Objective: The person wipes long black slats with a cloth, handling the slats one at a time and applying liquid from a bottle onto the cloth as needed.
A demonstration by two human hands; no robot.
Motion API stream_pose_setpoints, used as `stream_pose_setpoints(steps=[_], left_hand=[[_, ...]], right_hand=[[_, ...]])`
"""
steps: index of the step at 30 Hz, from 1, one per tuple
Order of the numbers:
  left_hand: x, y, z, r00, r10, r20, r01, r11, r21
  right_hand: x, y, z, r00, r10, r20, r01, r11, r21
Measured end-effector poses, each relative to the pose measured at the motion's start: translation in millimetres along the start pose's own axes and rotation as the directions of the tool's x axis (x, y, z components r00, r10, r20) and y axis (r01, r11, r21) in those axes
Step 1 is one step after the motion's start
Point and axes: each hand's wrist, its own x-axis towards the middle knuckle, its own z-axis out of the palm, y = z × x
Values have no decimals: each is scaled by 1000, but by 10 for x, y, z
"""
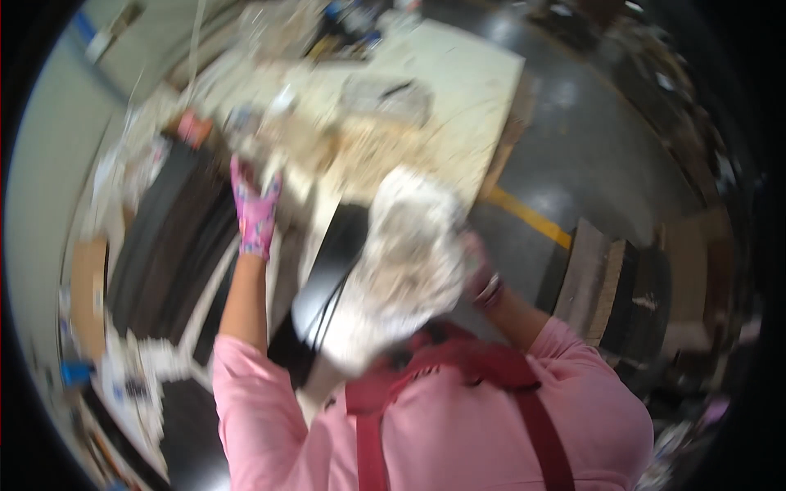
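Note:
My left hand [256, 211], in a pink patterned glove, reaches out over the table with thumb and fingers apart and nothing between them. Beside it on the left lies a bundle of long, dark, curved strips [168, 233]. My right hand [479, 268], also gloved, is at the right edge of a crumpled white bag or cloth [413, 254] with a brownish middle. Its fingers are partly hidden behind that white edge and blurred, but they appear to grip it. Under and left of the white thing is a glossy black panel [340, 237], with thin dark cords [329, 315] nearby.
The pale table [471, 78] carries brownish dust or scraps [381, 155], a clear flat package [385, 100] and a cluster of small items [348, 29] at the far side. Right of it, the grey floor has a yellow line [532, 217]. Stacked boards and cartons [610, 286] stand at right.

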Motion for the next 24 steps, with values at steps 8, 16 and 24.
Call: stream_pose_setpoints(steps=[8, 16, 24], left_hand=[[-2135, 617, -1935, 932, -361, 14, 350, 912, 215], [-2944, 845, -1567, 978, -207, -8, 148, 674, 723], [-2950, 686, -1214, 966, -256, 24, 139, 600, 788]], right_hand=[[-123, -532, -538, 953, -135, -271, 119, 990, -72], [517, -300, 594, 973, -172, -157, -22, 605, -796], [886, 1187, 672, 858, 251, 448, 465, -748, -474]])
